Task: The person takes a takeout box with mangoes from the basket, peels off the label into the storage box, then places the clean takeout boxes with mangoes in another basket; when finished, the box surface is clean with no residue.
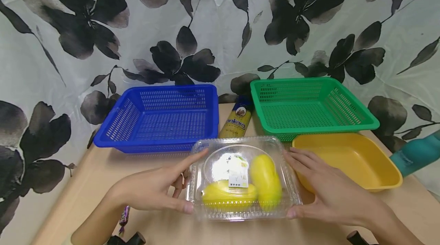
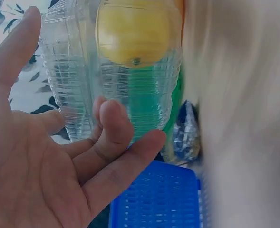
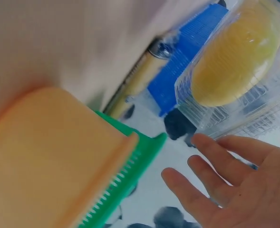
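A clear plastic clamshell box [image 1: 240, 214] with a white label holds two yellow mango-like fruits [image 1: 266, 184] at the near middle of the table. My left hand [image 1: 154, 187] holds its left side, thumb by the near corner and index finger along the far edge. In the left wrist view the other fingers of that hand bend loosely below the box's ribbed wall. On the opposite side, my right hand [image 1: 333, 187] holds the box, thumb at the near corner and fingers along the right rim. The right wrist view shows the box [image 3: 197, 90] raised off the table; the right thumb is hidden there.
Behind the box stand a blue basket [image 1: 134, 147] and a green basket [image 1: 309, 128], with a yellow-and-blue packet [image 1: 237, 121] between them. A yellow tray [image 1: 343, 161] and a teal bottle [image 1: 417, 153] are at the right. A small wrapped sweet [image 1: 124, 218] lies by my left forearm.
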Action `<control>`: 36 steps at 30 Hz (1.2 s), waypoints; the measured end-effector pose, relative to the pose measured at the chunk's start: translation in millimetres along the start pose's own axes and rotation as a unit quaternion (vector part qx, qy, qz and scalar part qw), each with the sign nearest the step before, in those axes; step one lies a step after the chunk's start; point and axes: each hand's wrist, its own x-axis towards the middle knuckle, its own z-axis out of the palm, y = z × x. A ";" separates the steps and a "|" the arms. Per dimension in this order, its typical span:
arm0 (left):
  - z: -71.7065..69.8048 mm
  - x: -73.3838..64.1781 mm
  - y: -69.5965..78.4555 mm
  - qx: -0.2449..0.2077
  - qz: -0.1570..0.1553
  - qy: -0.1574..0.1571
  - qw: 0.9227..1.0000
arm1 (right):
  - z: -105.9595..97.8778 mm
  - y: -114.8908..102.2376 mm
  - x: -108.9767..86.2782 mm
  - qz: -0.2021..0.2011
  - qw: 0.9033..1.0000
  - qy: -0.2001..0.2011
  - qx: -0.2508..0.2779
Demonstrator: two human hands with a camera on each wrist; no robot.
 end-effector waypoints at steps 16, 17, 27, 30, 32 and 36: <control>13.4 12.9 -18.2 0.012 0.016 -0.036 0.999 | 28.9 10.7 0.8 0.036 0.999 -0.037 -0.004; 13.8 14.0 -19.1 0.009 0.017 -0.037 0.999 | 30.1 11.3 1.1 0.036 0.999 -0.036 -0.006; 14.8 20.3 -26.4 0.007 -0.006 -0.035 0.999 | 25.9 14.4 6.5 0.035 0.997 -0.066 0.023; 16.4 18.9 -22.1 0.036 -0.019 -0.019 0.999 | 19.3 11.2 8.8 0.035 0.998 -0.045 -0.022; 17.8 17.0 -18.2 0.070 -0.036 -0.002 0.997 | 16.2 6.2 11.0 0.031 0.997 -0.016 -0.063; 18.2 12.2 -11.2 0.139 -0.056 0.034 0.988 | 16.7 -6.7 19.6 -0.004 0.992 0.050 -0.113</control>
